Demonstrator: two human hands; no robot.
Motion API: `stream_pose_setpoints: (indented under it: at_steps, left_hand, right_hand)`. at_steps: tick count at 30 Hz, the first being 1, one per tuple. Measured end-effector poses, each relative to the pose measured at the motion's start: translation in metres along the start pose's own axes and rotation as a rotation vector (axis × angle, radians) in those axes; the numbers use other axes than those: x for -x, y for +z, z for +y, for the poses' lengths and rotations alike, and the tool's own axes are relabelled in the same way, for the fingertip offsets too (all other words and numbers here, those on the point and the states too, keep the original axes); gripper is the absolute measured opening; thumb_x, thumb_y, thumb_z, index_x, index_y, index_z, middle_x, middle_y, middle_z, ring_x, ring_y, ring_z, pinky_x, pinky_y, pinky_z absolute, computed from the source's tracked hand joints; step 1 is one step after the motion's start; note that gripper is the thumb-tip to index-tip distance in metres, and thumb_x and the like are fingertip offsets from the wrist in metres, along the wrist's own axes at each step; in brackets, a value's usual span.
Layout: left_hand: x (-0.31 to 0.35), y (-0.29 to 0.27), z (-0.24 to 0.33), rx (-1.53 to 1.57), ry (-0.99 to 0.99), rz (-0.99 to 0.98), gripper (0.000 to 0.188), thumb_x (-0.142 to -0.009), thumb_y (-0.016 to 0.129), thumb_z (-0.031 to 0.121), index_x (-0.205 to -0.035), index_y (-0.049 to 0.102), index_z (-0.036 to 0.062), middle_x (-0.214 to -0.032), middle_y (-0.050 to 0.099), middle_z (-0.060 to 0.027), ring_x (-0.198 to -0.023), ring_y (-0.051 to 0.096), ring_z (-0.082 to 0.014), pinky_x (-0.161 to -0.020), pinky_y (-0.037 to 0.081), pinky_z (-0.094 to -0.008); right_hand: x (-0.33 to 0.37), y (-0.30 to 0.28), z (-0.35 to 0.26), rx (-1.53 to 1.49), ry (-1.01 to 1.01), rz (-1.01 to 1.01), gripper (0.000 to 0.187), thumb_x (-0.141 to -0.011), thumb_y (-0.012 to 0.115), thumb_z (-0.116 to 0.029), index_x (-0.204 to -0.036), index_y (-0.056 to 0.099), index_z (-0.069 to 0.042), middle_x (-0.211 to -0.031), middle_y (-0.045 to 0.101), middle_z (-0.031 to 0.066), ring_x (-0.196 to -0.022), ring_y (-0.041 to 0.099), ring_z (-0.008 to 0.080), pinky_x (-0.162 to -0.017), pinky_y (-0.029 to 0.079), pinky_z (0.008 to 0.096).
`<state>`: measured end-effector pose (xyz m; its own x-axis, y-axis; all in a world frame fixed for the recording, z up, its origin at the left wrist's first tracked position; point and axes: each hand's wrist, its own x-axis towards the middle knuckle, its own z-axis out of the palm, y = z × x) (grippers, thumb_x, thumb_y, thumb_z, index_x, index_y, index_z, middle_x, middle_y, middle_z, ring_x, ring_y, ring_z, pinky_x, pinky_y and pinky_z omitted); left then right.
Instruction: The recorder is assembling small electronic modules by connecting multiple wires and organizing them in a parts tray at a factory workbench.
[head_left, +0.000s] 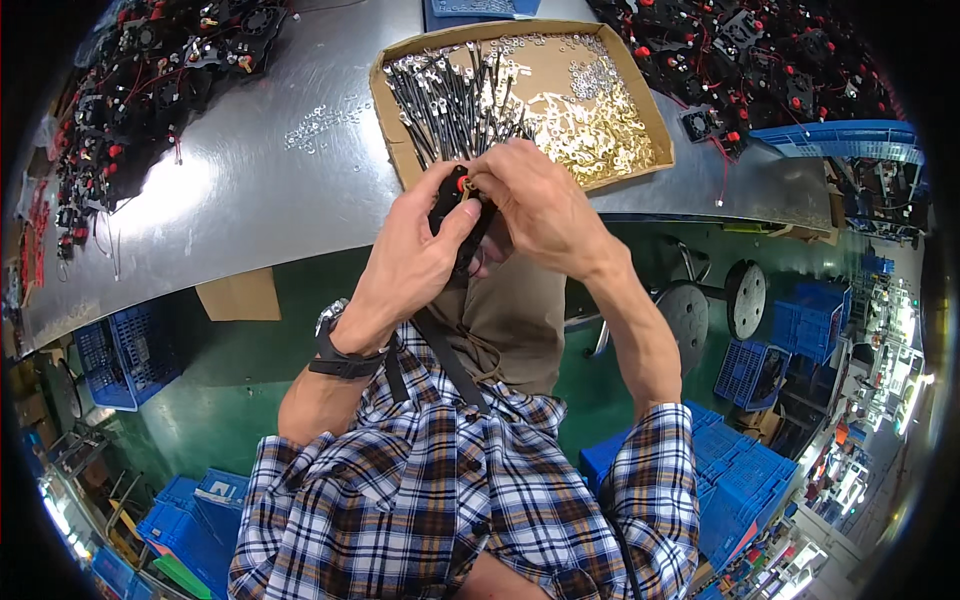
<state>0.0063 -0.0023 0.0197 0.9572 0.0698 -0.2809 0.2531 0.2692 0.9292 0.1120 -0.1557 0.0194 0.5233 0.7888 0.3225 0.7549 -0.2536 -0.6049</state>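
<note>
A black plastic part (447, 198) with a round red post (462, 183) is gripped in my left hand (413, 252), at the table's near edge. My left thumb presses along its side, and the fingers curl beneath, partly hidden. My right hand (545, 207) comes in from the right with its fingertips pinched together at the red post. A small brass-coloured bit (468, 187) shows there; whether the right fingers grip it or something else is hidden. Just beyond both hands stands a shallow cardboard tray (384, 112) holding black cables with metal lugs (440, 100) and brass terminals (590, 145).
Small silver hardware (595, 78) lies in the tray, and more loose pieces (325, 128) lie on the metal table (250, 190). Piles of black parts with red posts and wires cover the table's left (115, 130) and right (760, 60). Blue crates (130, 355) and round stools (684, 318) stand below.
</note>
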Motion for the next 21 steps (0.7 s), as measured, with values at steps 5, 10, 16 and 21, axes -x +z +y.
stream_pose_setpoints:
  at_steps: [5,10,16,21]
  left_hand:
    - [-0.004,-0.001,0.000,0.035,-0.003,-0.048,0.036,-0.105,0.054,0.013,-0.137,0.048,-0.0033,-0.093,0.070,-0.0123,-0.072,0.071,-0.0161,-0.059,0.059,-0.0294]
    - [-0.002,-0.001,0.002,0.019,0.001,-0.021,0.033,-0.105,0.054,0.013,-0.134,0.050,-0.0029,-0.093,0.069,-0.0113,-0.071,0.070,-0.0152,-0.059,0.059,-0.0294]
    - [-0.004,-0.001,0.000,0.038,0.026,-0.033,0.029,-0.105,0.056,0.013,-0.130,0.053,-0.0015,-0.095,0.067,-0.0088,-0.069,0.066,-0.0126,-0.058,0.058,-0.0300]
    - [-0.007,-0.005,-0.003,-0.147,0.163,-0.033,0.027,-0.104,0.056,0.011,-0.129,0.055,-0.0004,-0.100,0.066,-0.0080,-0.077,0.066,-0.0118,-0.060,0.059,-0.0299]
  right_hand:
    - [-0.013,-0.018,0.008,0.026,-0.076,-0.184,0.010,-0.096,0.063,-0.006,-0.104,0.062,-0.001,-0.093,0.062,0.0175,-0.091,0.060,0.0375,-0.075,0.049,0.0448]
    - [-0.014,-0.016,-0.004,-0.027,0.044,-0.191,0.010,-0.095,0.064,-0.008,-0.099,0.064,0.002,-0.087,0.065,0.0175,-0.082,0.062,0.0369,-0.072,0.049,0.0448]
    - [0.002,0.003,-0.020,-0.105,0.265,0.117,0.013,-0.093,0.066,-0.007,-0.097,0.070,0.005,-0.082,0.066,0.0176,-0.074,0.066,0.0303,-0.065,0.053,0.0394]
    - [0.004,0.009,-0.024,-0.087,0.313,0.208,0.012,-0.090,0.066,-0.008,-0.091,0.070,0.004,-0.078,0.067,0.0173,-0.072,0.062,0.0318,-0.067,0.051,0.0409]
